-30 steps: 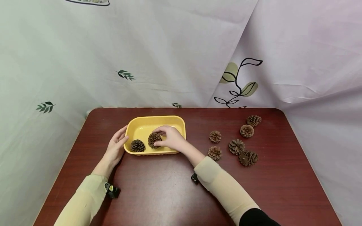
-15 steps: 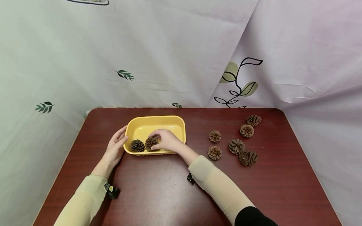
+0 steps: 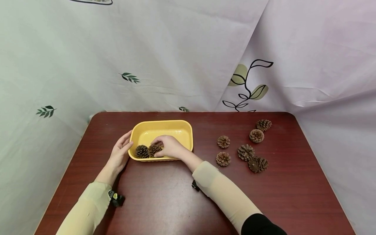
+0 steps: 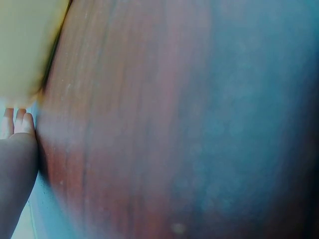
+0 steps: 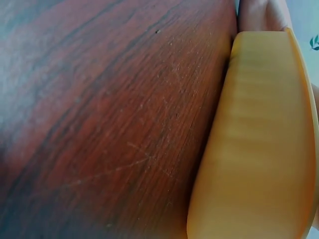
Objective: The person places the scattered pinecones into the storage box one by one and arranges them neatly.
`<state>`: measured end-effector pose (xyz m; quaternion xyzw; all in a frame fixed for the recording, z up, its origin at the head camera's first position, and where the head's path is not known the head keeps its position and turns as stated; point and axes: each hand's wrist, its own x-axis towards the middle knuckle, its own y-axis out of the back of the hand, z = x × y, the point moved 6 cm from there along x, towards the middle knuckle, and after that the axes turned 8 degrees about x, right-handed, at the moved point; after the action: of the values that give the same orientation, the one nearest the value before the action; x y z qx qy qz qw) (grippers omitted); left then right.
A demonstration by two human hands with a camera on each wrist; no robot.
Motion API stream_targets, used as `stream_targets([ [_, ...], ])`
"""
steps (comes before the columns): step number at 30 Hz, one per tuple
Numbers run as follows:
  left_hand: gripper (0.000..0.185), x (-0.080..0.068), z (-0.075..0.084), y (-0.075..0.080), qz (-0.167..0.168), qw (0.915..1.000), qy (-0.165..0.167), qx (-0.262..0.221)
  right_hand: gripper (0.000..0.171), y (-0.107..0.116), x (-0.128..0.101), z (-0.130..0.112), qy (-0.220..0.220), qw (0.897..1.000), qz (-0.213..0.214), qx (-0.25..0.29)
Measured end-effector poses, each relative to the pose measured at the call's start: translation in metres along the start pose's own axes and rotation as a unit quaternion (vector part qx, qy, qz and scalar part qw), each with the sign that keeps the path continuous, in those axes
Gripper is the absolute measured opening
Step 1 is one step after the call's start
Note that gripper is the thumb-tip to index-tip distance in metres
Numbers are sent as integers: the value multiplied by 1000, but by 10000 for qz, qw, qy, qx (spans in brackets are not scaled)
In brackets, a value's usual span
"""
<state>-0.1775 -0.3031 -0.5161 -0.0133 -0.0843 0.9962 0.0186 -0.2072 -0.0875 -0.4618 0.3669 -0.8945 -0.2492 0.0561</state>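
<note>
A yellow tray [image 3: 182, 128] sits on the dark red table [image 3: 176, 202]. Two pine cones lie in its near left corner: a darker one [image 3: 142, 151] and a second one [image 3: 154, 149] right beside it. My right hand [image 3: 169, 147] reaches into the tray and its curled fingers hold that second cone. My left hand [image 3: 119, 153] rests flat against the tray's left wall with fingers straight. The left wrist view is blurred and shows the tray's corner [image 4: 22, 55] and my fingertips [image 4: 19, 122]. In the right wrist view only the tray's outer wall [image 5: 254, 144] and the tabletop appear.
Several loose pine cones lie on the right half of the table, the nearest [image 3: 223, 159] and another [image 3: 223, 141] just right of the tray, others around a cluster [image 3: 257, 164]. A printed cloth backdrop [image 3: 188, 55] hangs behind the table's far edge.
My right hand has moved the pine cone left and down inside the tray until it lies next to the darker cone. The left hand has stayed against the tray.
</note>
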Motion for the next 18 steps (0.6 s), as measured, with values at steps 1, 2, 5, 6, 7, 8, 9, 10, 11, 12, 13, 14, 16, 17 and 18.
stream_targets([
  [1,44,0,0,0,0,10000,-2,-14,44,0,0,-1,8,10000,11,-32],
  [2,44,0,0,0,4,10000,-4,-20,44,-1,0,-1,9,10000,20,-60],
  [5,44,0,0,0,12,10000,1,-43,44,-1,0,-2,7,9999,40,-125],
  [6,44,0,0,0,14,10000,10,-39,44,-1,0,-1,6,9999,44,-150],
  [7,44,0,0,0,19,10000,19,-27,45,-1,0,-1,3,9998,51,-182],
  [8,44,0,0,0,25,10000,26,-22,45,-1,0,-1,3,9998,55,-196],
  [9,44,0,0,0,29,10000,35,-21,45,-1,0,-1,9,9998,59,-208],
  [10,44,0,0,0,32,10000,42,-19,46,-1,-1,-1,16,9997,64,-234],
  [11,44,0,0,0,41,10000,49,-11,46,-1,-1,-1,24,9997,67,-242],
  [12,44,0,0,0,46,10000,49,-7,47,-1,-2,-1,40,9997,64,-237],
  [13,44,0,0,0,50,10000,49,-7,47,-1,-2,-2,54,9997,64,-242],
  [14,44,0,0,0,51,10000,43,-15,48,-1,-3,-2,73,9996,61,-251],
  [16,44,0,0,0,51,10000,28,-23,49,-1,-4,-3,84,9994,62,-315],
  [17,44,0,1,0,51,10000,20,-29,49,0,-4,-2,78,9994,62,-336],
  [18,45,0,1,0,52,10000,14,-37,50,0,-4,-2,67,9993,68,-363],
])
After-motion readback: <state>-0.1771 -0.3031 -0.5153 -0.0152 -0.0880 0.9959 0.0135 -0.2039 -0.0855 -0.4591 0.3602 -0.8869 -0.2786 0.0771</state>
